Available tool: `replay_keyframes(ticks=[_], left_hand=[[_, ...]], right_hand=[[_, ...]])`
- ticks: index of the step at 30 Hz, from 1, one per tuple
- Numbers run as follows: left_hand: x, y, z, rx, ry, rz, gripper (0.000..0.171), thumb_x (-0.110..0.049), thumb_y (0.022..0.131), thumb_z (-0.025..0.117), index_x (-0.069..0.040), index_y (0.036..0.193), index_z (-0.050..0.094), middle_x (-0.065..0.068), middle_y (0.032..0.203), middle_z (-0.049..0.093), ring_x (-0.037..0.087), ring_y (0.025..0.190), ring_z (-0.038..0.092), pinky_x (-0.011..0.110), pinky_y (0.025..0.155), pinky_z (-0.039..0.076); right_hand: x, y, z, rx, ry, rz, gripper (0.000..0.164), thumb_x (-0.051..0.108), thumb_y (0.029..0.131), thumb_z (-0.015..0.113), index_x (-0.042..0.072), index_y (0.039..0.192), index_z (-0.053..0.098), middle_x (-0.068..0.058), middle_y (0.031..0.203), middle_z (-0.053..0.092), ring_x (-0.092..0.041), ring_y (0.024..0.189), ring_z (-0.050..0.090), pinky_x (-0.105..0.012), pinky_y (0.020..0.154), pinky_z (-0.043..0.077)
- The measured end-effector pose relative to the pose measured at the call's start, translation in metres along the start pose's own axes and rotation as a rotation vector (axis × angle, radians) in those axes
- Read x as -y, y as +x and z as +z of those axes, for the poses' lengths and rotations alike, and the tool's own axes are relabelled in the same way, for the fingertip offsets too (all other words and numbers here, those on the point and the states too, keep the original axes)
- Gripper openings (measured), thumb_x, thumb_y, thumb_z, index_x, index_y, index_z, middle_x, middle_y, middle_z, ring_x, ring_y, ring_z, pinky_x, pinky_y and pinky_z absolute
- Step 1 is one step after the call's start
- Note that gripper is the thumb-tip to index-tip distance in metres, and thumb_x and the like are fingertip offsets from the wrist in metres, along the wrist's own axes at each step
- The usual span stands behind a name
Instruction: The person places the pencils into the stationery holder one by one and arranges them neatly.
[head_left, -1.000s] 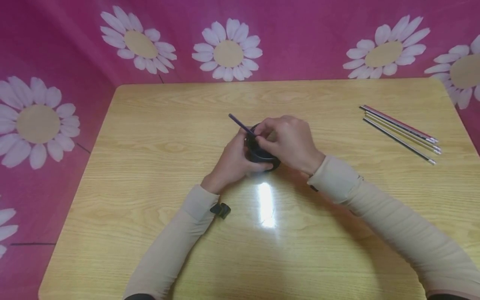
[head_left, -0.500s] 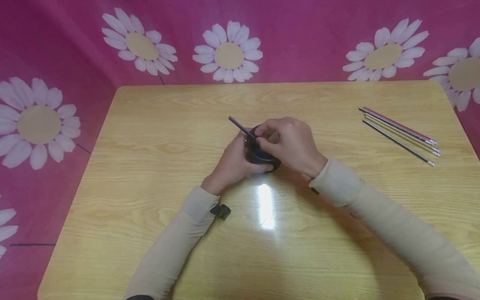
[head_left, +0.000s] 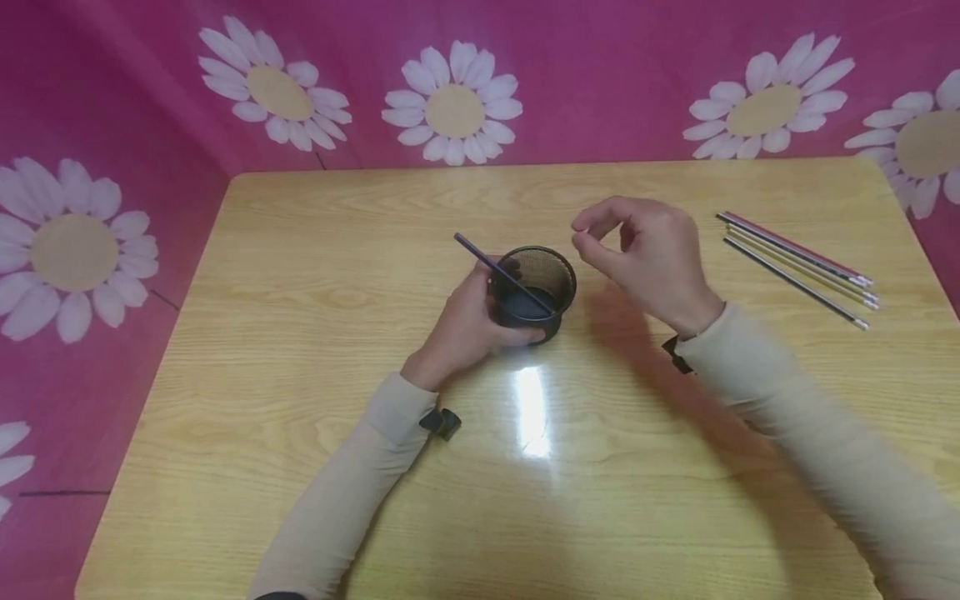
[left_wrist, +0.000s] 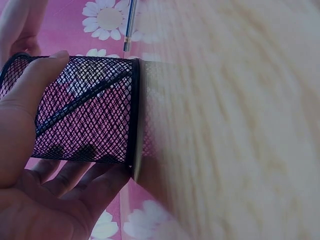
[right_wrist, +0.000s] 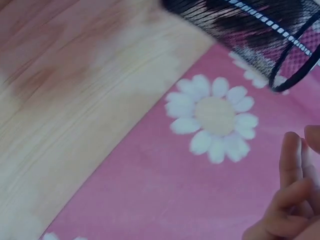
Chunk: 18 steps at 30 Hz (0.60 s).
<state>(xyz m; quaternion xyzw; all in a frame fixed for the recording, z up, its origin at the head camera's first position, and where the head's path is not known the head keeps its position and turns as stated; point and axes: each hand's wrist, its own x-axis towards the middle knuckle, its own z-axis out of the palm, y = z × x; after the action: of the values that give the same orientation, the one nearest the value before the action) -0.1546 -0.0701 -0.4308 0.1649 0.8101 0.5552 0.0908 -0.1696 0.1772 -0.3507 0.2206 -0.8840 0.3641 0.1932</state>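
My left hand (head_left: 467, 321) holds a black mesh pencil cup (head_left: 553, 273) at the table's middle, thumb on the near side. Inside the cup leans one dark striped pencil (head_left: 480, 252), its upper end sticking out past the rim to the upper left. In the left wrist view the fingers wrap round the mesh cup (left_wrist: 95, 107), and the pencil shows slanting through it. Right of the cup and above the table, my right hand (head_left: 651, 258) has its thumb and forefinger bent close together. Nothing shows between them.
Several pencils (head_left: 798, 252) with white-tipped ends lie side by side at the right of the wooden table (head_left: 315, 250). A pink flowered cloth (head_left: 600, 75) rises behind the table's far edge and along its left side.
My right hand has let go of the pencil and moved right and up, away from the cup. The pencil now rests in the cup. My left hand has stayed in place.
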Motion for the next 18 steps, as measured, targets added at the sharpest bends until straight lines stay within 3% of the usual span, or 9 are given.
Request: replay_keyframes(ticks=[9,13,18], left_hand=[[0.006,0.002,0.001,-0.008,-0.002,0.006,0.099,-0.023,0.070,0.105,-0.007,0.151,0.050,0.010,0.144,0.064,0.024,0.135,0.058,0.041,0.115,0.049],[0.004,0.001,0.002,-0.018,-0.002,0.000,0.097,-0.021,0.071,0.105,-0.007,0.150,0.051,0.011,0.145,0.065,0.022,0.136,0.058,0.041,0.115,0.048],[-0.007,-0.004,0.002,-0.015,-0.010,-0.009,0.093,-0.012,0.075,0.102,-0.004,0.151,0.050,0.015,0.148,0.063,0.022,0.138,0.057,0.040,0.116,0.047]], right_hand=[[-0.039,-0.013,-0.031,0.046,-0.177,0.110,0.010,0.015,0.099,0.079,0.009,0.104,0.083,-0.004,0.090,0.080,-0.016,0.063,0.049,-0.024,0.058,0.031],[-0.061,-0.022,-0.048,0.065,-0.243,0.145,0.012,0.019,0.099,0.078,0.010,0.105,0.083,-0.005,0.092,0.080,-0.013,0.060,0.048,-0.024,0.054,0.030],[-0.085,-0.034,-0.066,0.073,-0.297,0.199,0.014,0.020,0.098,0.077,0.009,0.106,0.082,-0.010,0.092,0.080,-0.005,0.058,0.046,-0.025,0.060,0.030]])
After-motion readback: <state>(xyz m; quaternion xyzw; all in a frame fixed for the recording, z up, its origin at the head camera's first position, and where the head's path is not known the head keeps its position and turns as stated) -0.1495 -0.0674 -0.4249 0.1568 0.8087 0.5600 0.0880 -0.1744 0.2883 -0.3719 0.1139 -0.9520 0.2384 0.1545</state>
